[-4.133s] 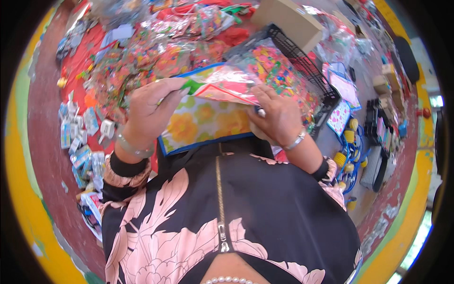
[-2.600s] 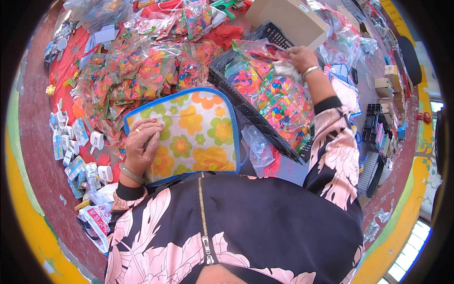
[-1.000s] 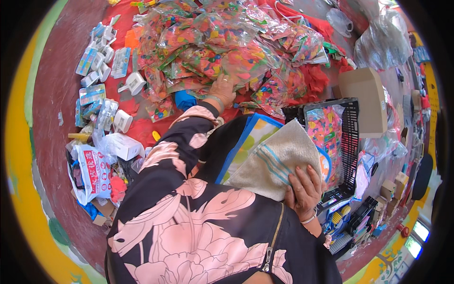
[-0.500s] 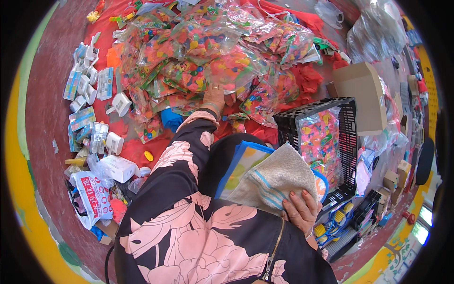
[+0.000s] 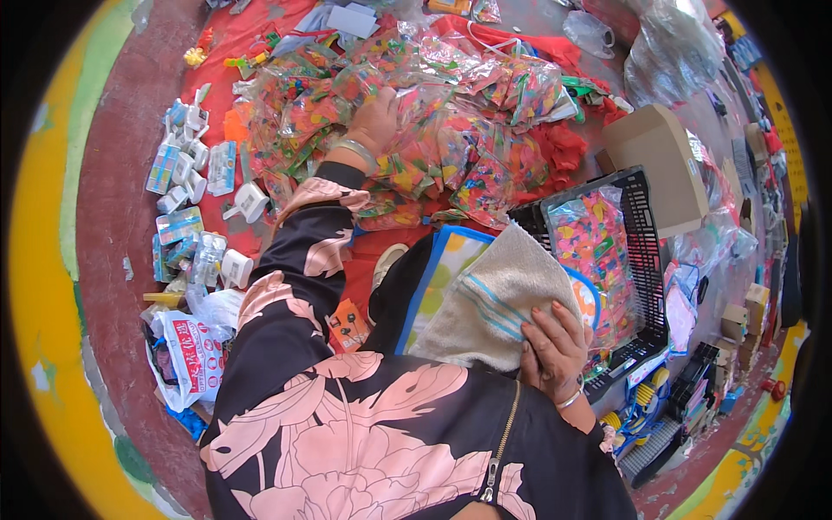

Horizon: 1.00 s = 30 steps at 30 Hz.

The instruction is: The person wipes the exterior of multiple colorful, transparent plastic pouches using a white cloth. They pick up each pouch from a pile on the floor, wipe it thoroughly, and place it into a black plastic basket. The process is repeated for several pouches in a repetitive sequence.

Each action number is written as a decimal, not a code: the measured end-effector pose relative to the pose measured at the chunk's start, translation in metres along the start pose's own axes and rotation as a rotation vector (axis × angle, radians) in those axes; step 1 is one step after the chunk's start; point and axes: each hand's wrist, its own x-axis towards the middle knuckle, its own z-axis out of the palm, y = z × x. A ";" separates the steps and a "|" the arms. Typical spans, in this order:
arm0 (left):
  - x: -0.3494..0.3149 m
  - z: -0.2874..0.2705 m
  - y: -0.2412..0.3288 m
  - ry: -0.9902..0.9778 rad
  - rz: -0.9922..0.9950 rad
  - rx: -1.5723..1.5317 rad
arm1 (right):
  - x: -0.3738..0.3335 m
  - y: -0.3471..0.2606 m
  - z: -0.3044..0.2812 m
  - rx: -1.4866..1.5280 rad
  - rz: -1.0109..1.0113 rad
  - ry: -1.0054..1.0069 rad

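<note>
My left hand [image 5: 374, 123], a bangle at its wrist, reaches into a heap of clear plastic bags [image 5: 472, 165] filled with small, brightly coloured pieces. Its fingers are curled onto one bag [image 5: 357, 84] in the upper part of the heap; the fingertips are partly hidden. At my lap, my right hand [image 5: 555, 351] is closed on a folded grey towel [image 5: 511, 286] with light blue stripes. Under that towel lies a patterned cloth [image 5: 426, 299] with blue edging, its corners showing on both sides.
A black plastic crate [image 5: 646, 251] holding a similar bag stands to the right, beside an opened cardboard box [image 5: 654, 165]. White plastic items [image 5: 250, 202] and small packs line the left. A printed carrier bag [image 5: 192, 355] sits at lower left, and an orange card [image 5: 347, 328] lies near my knee.
My left hand has moved farther up into the heap, and bags in front of it have shifted. An orange card and a shoe now show by my left arm. My right hand keeps the towel.
</note>
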 end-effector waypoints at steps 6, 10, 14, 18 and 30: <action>0.001 -0.117 0.074 -0.241 -0.009 -0.305 | -0.001 -0.017 -0.008 -0.053 -0.017 -0.047; -0.016 -0.182 0.129 -0.391 -0.078 -0.883 | -0.011 -0.012 0.003 0.010 -0.027 0.077; -0.051 -0.249 0.191 -0.461 0.087 -0.963 | -0.029 -0.004 0.001 0.529 0.150 0.377; -0.077 -0.250 0.253 -0.497 0.287 -1.383 | -0.052 0.017 -0.013 1.102 0.509 0.764; -0.187 -0.130 0.208 -0.529 -0.573 -1.349 | -0.132 0.082 -0.077 1.166 0.681 1.246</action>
